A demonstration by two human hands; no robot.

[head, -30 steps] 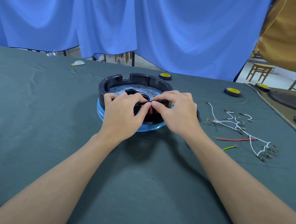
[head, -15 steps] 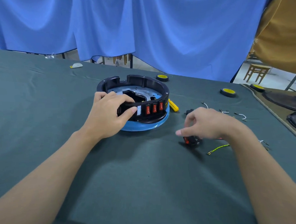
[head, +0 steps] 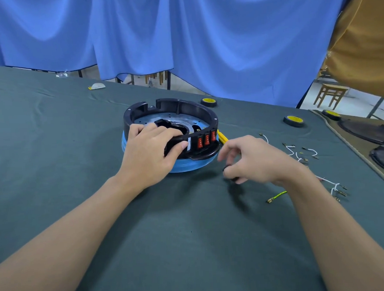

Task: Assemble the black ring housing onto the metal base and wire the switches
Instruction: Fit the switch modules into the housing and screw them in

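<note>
Head view: left hand [head: 149, 154] grips the black ring housing [head: 184, 107], seated on the metal base [head: 144, 121], at 7 o'clock; right hand [head: 256, 159] at 4 o'clock pinches a dark switch [head: 228, 168], which I should square before pressing in.

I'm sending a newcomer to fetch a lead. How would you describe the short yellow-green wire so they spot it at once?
From the black ring housing on the green table, look right, past the right hand. Nearer than that hand's wrist lies the yellow-green wire, apart from the white wires. It is the only yellow-green one, with a brass terminal at its left end.
</note>
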